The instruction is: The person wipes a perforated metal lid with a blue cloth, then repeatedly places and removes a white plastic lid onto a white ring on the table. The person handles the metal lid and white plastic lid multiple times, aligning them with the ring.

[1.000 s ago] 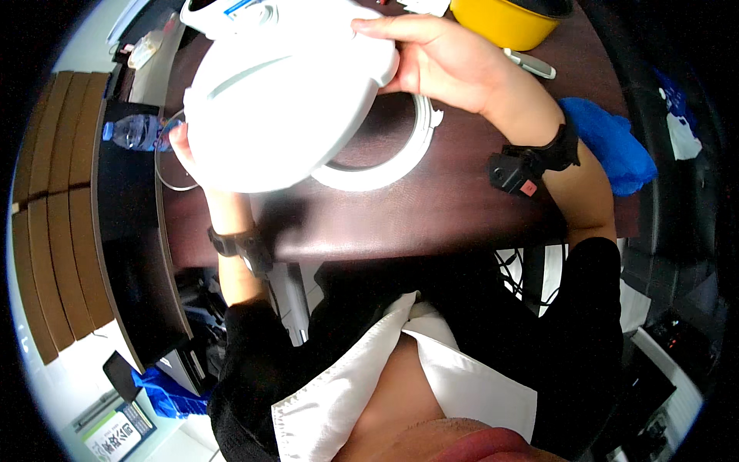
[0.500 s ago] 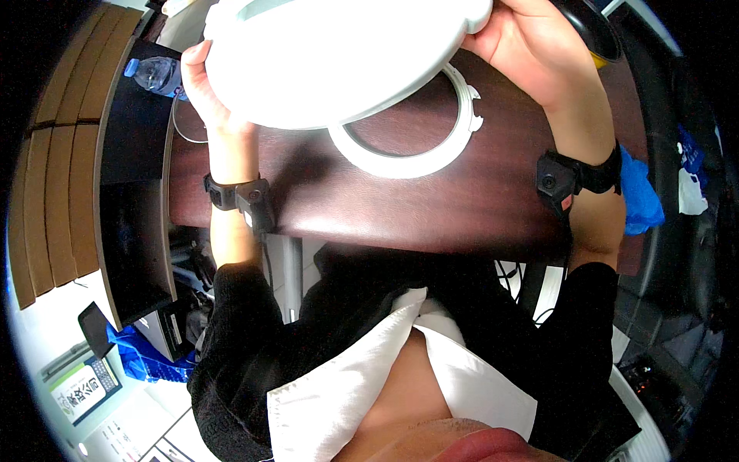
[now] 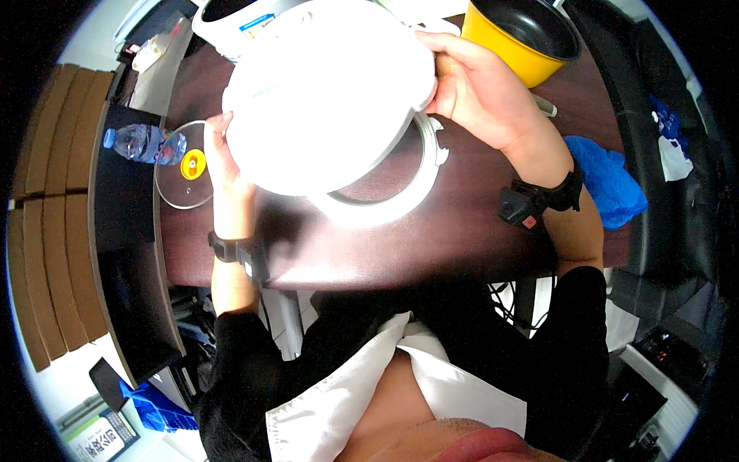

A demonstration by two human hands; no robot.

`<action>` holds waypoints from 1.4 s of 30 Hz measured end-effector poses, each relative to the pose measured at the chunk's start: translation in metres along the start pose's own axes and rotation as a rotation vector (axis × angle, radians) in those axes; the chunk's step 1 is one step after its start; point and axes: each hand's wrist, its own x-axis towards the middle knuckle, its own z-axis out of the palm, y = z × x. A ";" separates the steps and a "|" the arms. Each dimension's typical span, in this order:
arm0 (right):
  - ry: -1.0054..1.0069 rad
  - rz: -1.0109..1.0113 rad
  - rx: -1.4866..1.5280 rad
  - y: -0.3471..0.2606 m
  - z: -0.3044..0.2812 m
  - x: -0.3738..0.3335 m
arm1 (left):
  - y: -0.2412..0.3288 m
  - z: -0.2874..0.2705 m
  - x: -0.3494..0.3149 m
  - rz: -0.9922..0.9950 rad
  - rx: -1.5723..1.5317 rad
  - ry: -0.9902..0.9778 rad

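Both my hands hold a large white round plastic cover [image 3: 323, 100] above the table by its opposite sides. My left hand [image 3: 227, 169] grips the left edge, thumb on the near side; its other fingers are mostly hidden behind the cover. On the right rim, my right hand [image 3: 481, 96] is closed with its thumb along the top and fingertips out of sight. Glare washes out the cover's surface detail. Below it, a white ring [image 3: 416, 185] with small notched tabs lies on the brown table [image 3: 369, 250], partly covered from view.
A glass lid [image 3: 171, 175] with a yellow knob lies by my left hand, near a water bottle [image 3: 138, 143]. Behind the cover stands a white container [image 3: 212, 35]. A yellow pot [image 3: 500, 38] with black inside is far right; a blue plastic bag [image 3: 608, 181] lies right.
The view has shifted, showing more of the table's far side, including the yellow pot and the glass lid. The cover sits lower in the picture and is tilted differently, still in both hands.
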 end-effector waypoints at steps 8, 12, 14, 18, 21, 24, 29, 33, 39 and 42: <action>-0.008 0.030 -0.060 0.002 0.026 -0.003 | -0.008 -0.003 -0.004 -0.123 0.151 0.094; -0.012 0.026 -0.123 -0.001 0.027 -0.005 | -0.020 0.014 -0.009 -0.191 0.058 0.096; -0.007 0.013 -0.144 0.000 0.028 -0.005 | -0.017 0.006 -0.004 -0.240 0.003 0.100; 0.028 0.020 -0.188 0.000 0.038 -0.008 | -0.020 0.015 -0.009 -0.247 0.042 0.077; 0.013 0.011 -0.201 -0.001 0.046 -0.012 | -0.027 0.031 -0.017 -0.226 0.143 0.053; -0.026 0.042 -0.287 -0.004 0.051 -0.014 | -0.033 0.048 -0.025 -0.173 0.385 0.118; -0.081 0.035 -0.298 -0.006 0.053 -0.017 | -0.038 0.055 -0.032 -0.166 0.485 0.131; -0.109 0.014 -0.201 -0.008 0.053 -0.018 | -0.039 0.055 -0.033 -0.181 0.481 0.124; -0.134 0.000 -0.163 -0.007 0.051 -0.020 | -0.042 0.055 -0.036 -0.195 0.458 0.125; -0.098 0.003 -0.187 -0.007 0.054 -0.021 | -0.044 0.054 -0.034 -0.206 0.424 0.119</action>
